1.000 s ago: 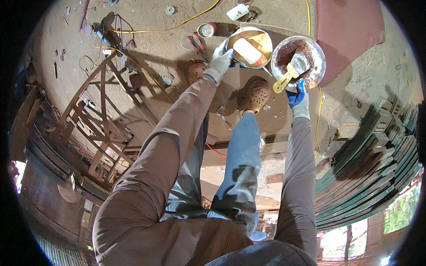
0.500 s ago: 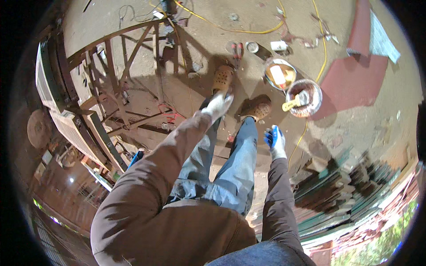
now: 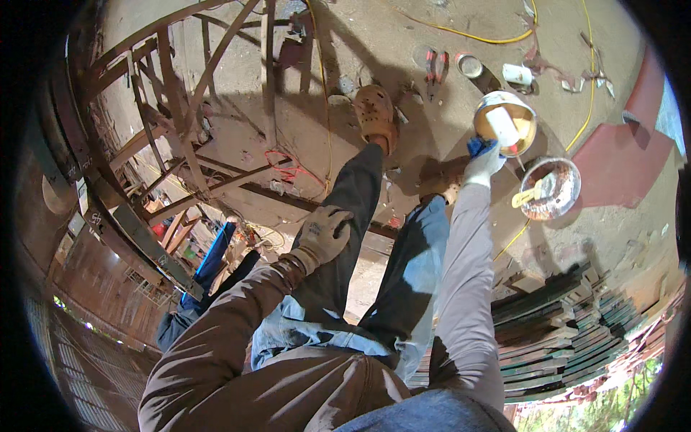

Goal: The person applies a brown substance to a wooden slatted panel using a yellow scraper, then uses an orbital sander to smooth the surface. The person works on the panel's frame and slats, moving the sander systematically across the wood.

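Your right hand (image 3: 484, 162) has its fingers by the near-left rim of the pale bucket (image 3: 524, 119); whether they pinch that rim, I cannot tell. Your left hand (image 3: 324, 234) is loosely spread over your left thigh, with nothing visible in it.

In the head view, the bucket stands on the ground ahead and to your right, with a white bottle (image 3: 502, 127) leaning inside, its red tip near your right hand. Just beyond its lower right side is a second, stained bucket (image 3: 572, 183), with a yellow-handled scraper (image 3: 529, 194) lying across it. Pliers (image 3: 436, 66) and a can (image 3: 469, 66) lie farther up.

The step in hand looks like a right-handed reach to the bucket. Judging from this pose, the next move calls for a firm hold on the rim, keeping the bottle from tipping and your knuckles clear of the scraper.
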Tool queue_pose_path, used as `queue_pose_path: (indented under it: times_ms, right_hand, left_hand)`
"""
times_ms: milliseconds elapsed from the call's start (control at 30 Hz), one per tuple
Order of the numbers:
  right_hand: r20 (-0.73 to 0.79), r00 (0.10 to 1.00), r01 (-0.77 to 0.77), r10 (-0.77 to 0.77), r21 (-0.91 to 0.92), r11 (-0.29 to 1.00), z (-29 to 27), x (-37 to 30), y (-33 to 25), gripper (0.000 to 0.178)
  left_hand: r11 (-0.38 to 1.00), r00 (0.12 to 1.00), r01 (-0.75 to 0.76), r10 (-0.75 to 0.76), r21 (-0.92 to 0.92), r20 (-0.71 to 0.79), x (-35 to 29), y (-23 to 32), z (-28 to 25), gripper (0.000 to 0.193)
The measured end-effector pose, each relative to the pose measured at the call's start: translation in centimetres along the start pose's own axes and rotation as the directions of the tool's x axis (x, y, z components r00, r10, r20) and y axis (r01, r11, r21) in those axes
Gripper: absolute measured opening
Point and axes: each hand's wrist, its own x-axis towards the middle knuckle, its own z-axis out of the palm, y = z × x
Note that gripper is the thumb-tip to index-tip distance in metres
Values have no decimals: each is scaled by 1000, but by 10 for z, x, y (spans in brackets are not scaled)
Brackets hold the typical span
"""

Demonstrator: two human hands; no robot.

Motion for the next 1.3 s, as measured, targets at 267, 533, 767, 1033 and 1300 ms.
queue_pose_path:
  times_ms: [267, 533, 767, 1033, 1300]
  right_hand:
    - [110, 945, -306, 308, -39, 951, 15, -52, 116, 35]
    - [597, 761, 543, 252, -800, 256, -38, 11, 117, 32]
    - [76, 539, -707, 839, -500, 500, -28, -140, -20, 25]
    - [399, 464, -541, 791, -579, 610, -36, -213, -325, 31]
    - [556, 647, 436, 522, -831, 346, 28, -212, -410, 31]
  left_hand:
    - [999, 999, 22, -21, 44, -29, -10, 9, -5, 26]
    - [986, 991, -109, 118, 129, -67, 31, -13, -16, 24]
    - [998, 991, 57, -54, 24, -120, -7, 2, 21, 36]
    - [585, 974, 200, -207, -786, 94, 8, 98, -145, 56]
    - [-661, 977, -83, 95, -746, -193, 19, 33, -340, 29]
